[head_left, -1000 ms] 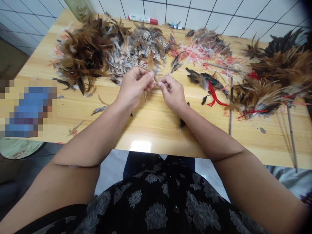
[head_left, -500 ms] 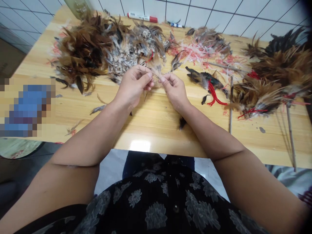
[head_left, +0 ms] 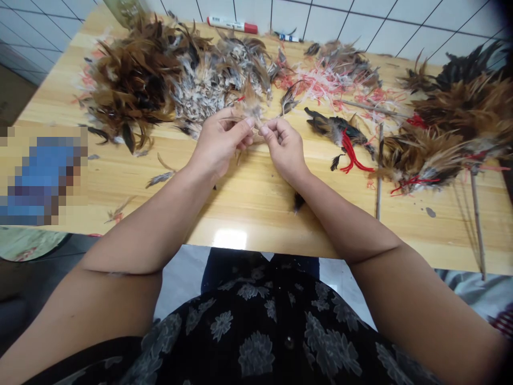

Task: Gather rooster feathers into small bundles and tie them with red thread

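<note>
My left hand [head_left: 219,144] and my right hand [head_left: 282,149] meet above the wooden table, their fingertips pinched together. Between them is a small fluffy tan feather [head_left: 249,106], its quill end at my fingertips. Behind my left hand lies a heap of speckled grey-and-white feathers [head_left: 202,96], with a heap of brown feathers [head_left: 132,80] to its left. Beyond my right hand lies a dark feather bunch tied with red thread [head_left: 336,127]. A small dark feather [head_left: 298,201] rests just below my right wrist.
Red and pink thread scraps [head_left: 320,83] lie at the table's back. Large feather bunches [head_left: 425,160] and thin wooden sticks [head_left: 476,224] occupy the right side. A marker pen [head_left: 232,24] lies by the tiled wall [head_left: 372,21]. A pixelated blue object [head_left: 42,176] is at the left.
My right hand has risen slightly, and the small feather now stands more upright between my fingers. The view has tilted a little, shifting the table upward in the picture.
</note>
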The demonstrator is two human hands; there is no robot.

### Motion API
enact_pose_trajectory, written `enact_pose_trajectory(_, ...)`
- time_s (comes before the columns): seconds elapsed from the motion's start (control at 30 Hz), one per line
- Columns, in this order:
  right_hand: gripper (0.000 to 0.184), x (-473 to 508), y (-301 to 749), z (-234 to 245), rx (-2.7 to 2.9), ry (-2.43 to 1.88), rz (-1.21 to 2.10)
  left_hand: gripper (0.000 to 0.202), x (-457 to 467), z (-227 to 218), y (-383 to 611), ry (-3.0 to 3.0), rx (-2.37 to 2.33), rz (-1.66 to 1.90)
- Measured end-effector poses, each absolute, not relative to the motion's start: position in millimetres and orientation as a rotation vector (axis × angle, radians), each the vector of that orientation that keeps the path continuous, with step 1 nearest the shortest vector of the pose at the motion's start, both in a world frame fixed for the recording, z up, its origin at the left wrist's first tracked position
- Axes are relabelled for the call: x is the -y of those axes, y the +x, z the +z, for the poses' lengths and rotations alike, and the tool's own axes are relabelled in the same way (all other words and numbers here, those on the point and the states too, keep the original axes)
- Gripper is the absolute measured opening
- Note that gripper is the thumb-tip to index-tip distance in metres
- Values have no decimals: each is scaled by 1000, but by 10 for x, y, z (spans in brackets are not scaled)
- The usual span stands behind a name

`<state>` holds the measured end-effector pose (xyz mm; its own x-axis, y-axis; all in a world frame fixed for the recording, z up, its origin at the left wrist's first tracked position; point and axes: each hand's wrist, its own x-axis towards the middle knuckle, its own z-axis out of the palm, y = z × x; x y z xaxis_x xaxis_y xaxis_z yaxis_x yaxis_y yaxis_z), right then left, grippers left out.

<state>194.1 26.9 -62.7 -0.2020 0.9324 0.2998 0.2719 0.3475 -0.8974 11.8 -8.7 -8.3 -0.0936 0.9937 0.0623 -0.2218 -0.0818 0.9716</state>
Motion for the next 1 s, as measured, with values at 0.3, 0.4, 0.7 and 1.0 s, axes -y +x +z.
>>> enact_pose_trajectory(0.3, 57, -340, 1946, -633, 1552, -1075, 1041, 40, 62, -86, 39, 1011, -1011, 1355)
enact_pose_trajectory(0.4, 61, -308, 1943, -566, 1442, -1050, 1152, 46, 19, -151, 19, 1025, -978, 1359)
enact_pose_trajectory(0.7, 62, -311, 1919, -570, 1378, -1023, 1260, 48, -134, -314, -3, 1158, -908, 1387)
enact_pose_trajectory(1.0, 68, -296, 1890, -554, 1457, -929, 1292, 25, -22, -194, 9, 1599, -1034, 1382)
